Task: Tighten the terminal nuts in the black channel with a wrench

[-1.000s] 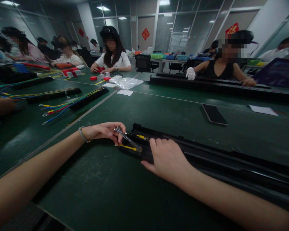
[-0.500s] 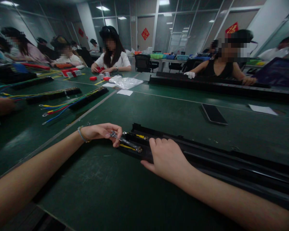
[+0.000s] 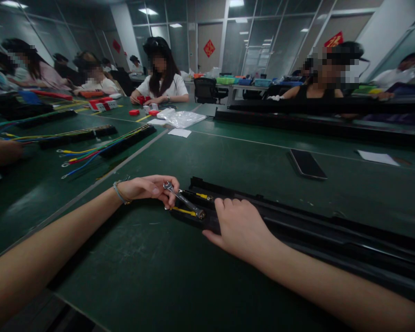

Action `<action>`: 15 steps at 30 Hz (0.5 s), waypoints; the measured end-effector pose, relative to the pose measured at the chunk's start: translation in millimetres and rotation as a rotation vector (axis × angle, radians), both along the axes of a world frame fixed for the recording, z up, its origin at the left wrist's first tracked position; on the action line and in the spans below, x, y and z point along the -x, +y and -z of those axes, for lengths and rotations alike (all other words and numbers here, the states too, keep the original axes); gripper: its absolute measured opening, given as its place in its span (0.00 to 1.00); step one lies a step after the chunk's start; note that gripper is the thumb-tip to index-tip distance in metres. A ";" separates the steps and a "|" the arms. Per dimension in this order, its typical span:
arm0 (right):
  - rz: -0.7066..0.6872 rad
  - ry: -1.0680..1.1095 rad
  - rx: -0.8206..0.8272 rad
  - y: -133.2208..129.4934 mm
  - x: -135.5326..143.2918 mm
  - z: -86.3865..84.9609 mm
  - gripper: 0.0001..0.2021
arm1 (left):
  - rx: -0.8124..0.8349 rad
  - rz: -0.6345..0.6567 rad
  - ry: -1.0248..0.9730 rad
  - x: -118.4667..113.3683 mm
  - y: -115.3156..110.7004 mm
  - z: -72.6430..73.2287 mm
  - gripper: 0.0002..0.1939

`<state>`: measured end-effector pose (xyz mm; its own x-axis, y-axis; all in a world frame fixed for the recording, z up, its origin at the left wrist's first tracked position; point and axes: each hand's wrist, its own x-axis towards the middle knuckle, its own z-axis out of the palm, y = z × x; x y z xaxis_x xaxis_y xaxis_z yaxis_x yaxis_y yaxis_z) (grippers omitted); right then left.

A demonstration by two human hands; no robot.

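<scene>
A silver combination wrench [image 3: 185,201] slants over the end of a long black channel [image 3: 318,230]. Its ring end sits on a bolt beside a yellow-sleeved cable lug [image 3: 190,212]. My left hand [image 3: 152,190] has its fingers curled about the wrench's upper, open-jaw end, with the thumb on the near side. My right hand [image 3: 242,226] grips across the channel just right of the bolt, its fingertips over the far side and its thumb along the near wall. A second yellow-sleeved lug [image 3: 203,196] lies farther back inside the channel.
A black phone [image 3: 307,163] and white paper [image 3: 376,157] lie beyond the channel. Bundled coloured cables [image 3: 100,150] with ring lugs rest at left. Clear plastic bags [image 3: 185,119] lie farther off. Co-workers sit across the green table [image 3: 124,267]; one handles long black channels [image 3: 297,122].
The wrench's upper end has swung slightly right and away, and my left hand has shifted with it. My right hand stays put. Across the table, a co-worker has raised a black channel.
</scene>
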<state>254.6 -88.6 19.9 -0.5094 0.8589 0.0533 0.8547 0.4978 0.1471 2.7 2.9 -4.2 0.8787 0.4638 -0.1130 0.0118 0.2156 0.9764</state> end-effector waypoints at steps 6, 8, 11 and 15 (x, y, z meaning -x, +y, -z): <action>-0.005 0.007 -0.012 -0.2 -0.1 0.9 0.24 | 0.007 -0.001 -0.009 -0.5 -1.1 -1.7 0.21; -0.004 0.009 -0.019 0.1 -0.3 1.5 0.24 | -0.004 0.011 -0.009 -1.0 -1.5 -3.3 0.18; -0.003 0.010 -0.014 0.6 -0.3 1.9 0.24 | -0.022 0.050 0.007 -1.4 -1.2 -4.8 0.16; 0.005 0.009 -0.014 1.4 0.1 2.4 0.24 | -0.065 0.060 0.021 -1.6 0.4 -4.2 0.15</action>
<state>254.6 -87.2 17.4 -0.5048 0.8604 0.0700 0.8584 0.4917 0.1465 4.3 3.3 0.0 0.9031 0.4170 -0.1027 0.0432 0.1496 0.9878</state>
